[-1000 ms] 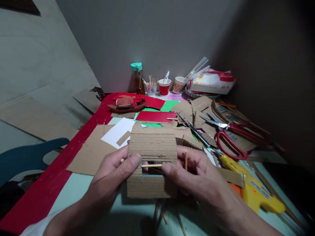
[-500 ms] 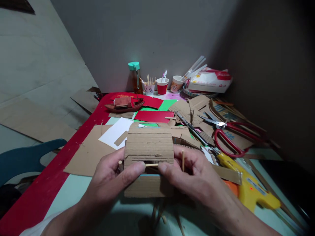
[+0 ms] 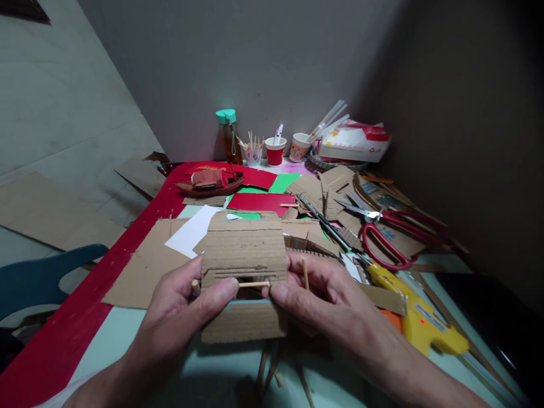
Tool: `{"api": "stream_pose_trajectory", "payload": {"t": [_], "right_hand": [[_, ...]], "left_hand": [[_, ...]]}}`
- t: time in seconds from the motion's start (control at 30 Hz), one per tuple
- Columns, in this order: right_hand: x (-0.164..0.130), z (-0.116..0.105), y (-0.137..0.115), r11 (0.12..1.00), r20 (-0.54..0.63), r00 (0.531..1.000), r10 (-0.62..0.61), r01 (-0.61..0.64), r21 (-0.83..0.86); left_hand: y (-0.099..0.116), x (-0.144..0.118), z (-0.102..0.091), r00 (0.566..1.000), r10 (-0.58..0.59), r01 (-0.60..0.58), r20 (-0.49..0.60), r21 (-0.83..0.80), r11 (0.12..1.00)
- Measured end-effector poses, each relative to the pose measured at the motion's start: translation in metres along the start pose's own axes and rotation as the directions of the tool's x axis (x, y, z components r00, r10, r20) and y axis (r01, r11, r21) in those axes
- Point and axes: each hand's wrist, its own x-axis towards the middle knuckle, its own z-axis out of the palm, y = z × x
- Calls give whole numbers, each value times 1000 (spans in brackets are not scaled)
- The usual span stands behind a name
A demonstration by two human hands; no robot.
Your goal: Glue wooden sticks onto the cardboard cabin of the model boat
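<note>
Between my hands is a small cardboard model [image 3: 244, 241] with a curved, corrugated top and a flat strip below it. A thin wooden stick [image 3: 254, 284] lies across the gap in its near side. My left hand [image 3: 182, 300] is closed around the model's left edge, its thumb pressing the stick's left end. From the other side my right hand [image 3: 323, 292] grips the right edge, thumb at the stick's right end. A short upright stick [image 3: 305, 274] shows by the right fingers. Most fingertips are hidden behind the cardboard.
Large red-handled scissors [image 3: 386, 243] and a yellow glue gun [image 3: 425, 317] lie at the right. A utility knife [image 3: 325, 221] rests among cardboard scraps. Farther back are a small model boat [image 3: 210, 180], paper cups [image 3: 276, 152] and a bottle [image 3: 229, 139]. Loose sticks [image 3: 272, 368] lie below my hands.
The whole view has shifted slightly, so the model and both hands appear a little farther left. My right thumb has moved slightly away from my left thumb, baring more of the stick.
</note>
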Motion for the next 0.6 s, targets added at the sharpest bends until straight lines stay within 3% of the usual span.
{"api": "stream_pose_trajectory", "payload": {"t": [0.37, 0.47, 0.6], "right_hand": [[3, 7, -1, 970, -114, 993, -37, 8, -243], [0, 5, -1, 951, -68, 991, -117, 92, -294], [-3, -2, 2, 977, 37, 993, -108, 113, -182]], "left_hand": [[-3, 2, 0, 1000, 1, -1, 11, 48, 999], [-5, 2, 0, 1000, 21, -20, -15, 70, 997], [-5, 2, -1, 1000, 27, -25, -10, 102, 994]]}}
